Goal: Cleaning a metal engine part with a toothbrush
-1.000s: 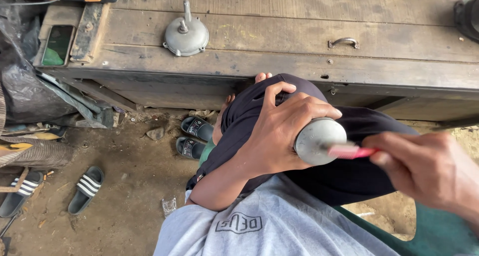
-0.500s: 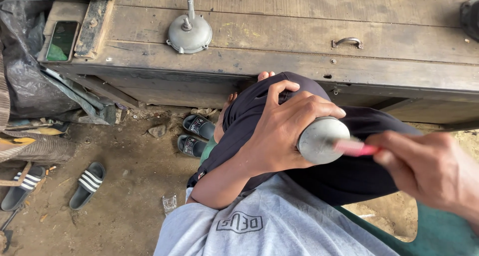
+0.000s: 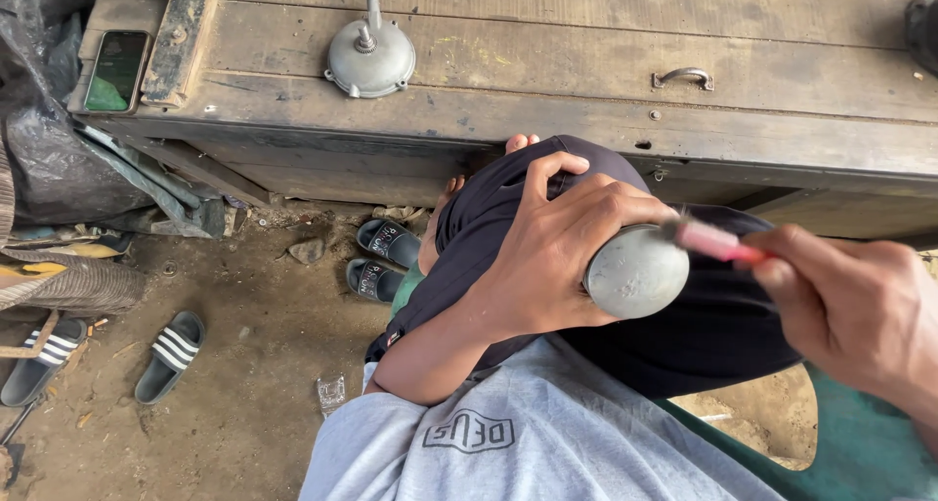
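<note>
At the far left, a black-and-white striped rubber slide sandal (image 3: pixel 168 356) lies on the dirt floor (image 3: pixel 254 394), with a second one (image 3: pixel 41 360) near it at the frame's edge. Above them a dark smartphone (image 3: pixel 115 69) rests on the left end of the weathered wooden workbench (image 3: pixel 547 81). Further right on the bench top stands a round grey metal cover with an upright stem (image 3: pixel 370 56), well apart from the hands. Below the bench edge, a pair of dark slippers (image 3: pixel 383 257) sits on the ground just beside the person's raised knee, which is clad in black fabric (image 3: pixel 489 208).

The left hand (image 3: pixel 547 257) reaches across that knee, its fingers wrapped around a rounded dull-grey metal part (image 3: pixel 637 271), gripping it from the left so only its flat circular face shows. The hand hides the rest of the part. Touching the part's upper right rim is the bristled head of a pink-handled brush (image 3: pixel 713 239), blurred in this view. The right hand (image 3: pixel 855 311) is clenched around the brush's handle, just to the right of the part. A small curved metal drawer handle (image 3: pixel 682 75) sits on the bench above them. The grey shirt (image 3: pixel 508 442) fills the lower middle.
</note>
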